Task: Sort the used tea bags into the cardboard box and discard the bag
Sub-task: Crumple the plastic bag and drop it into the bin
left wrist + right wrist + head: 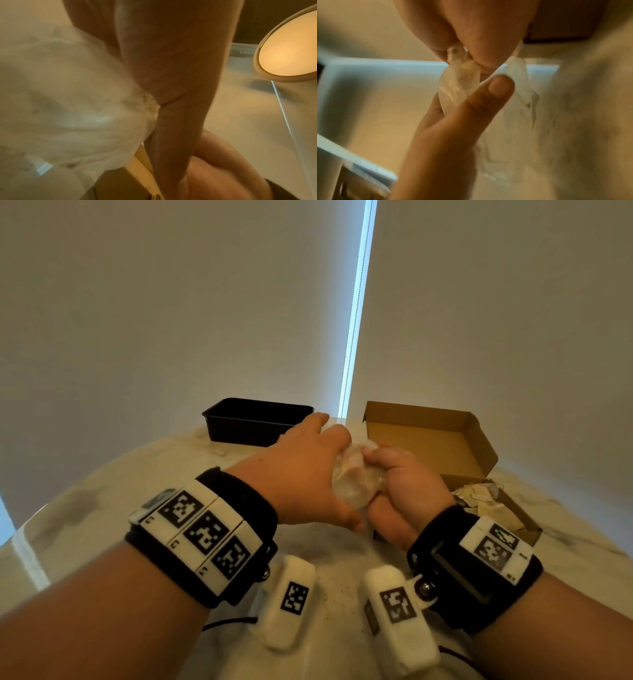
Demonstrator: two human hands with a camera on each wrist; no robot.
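Crumpling one clear bag (pixel 356 474), left hand (pixel 301 470) and right hand (pixel 407 491) both clamped on it.

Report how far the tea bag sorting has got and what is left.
Done, apparently: used tea bags already lie in the cardboard box. In hand: the left hand and right hand both grip the crumpled clear plastic bag above the table. Left: discarding that bag, possibly into the black tray.
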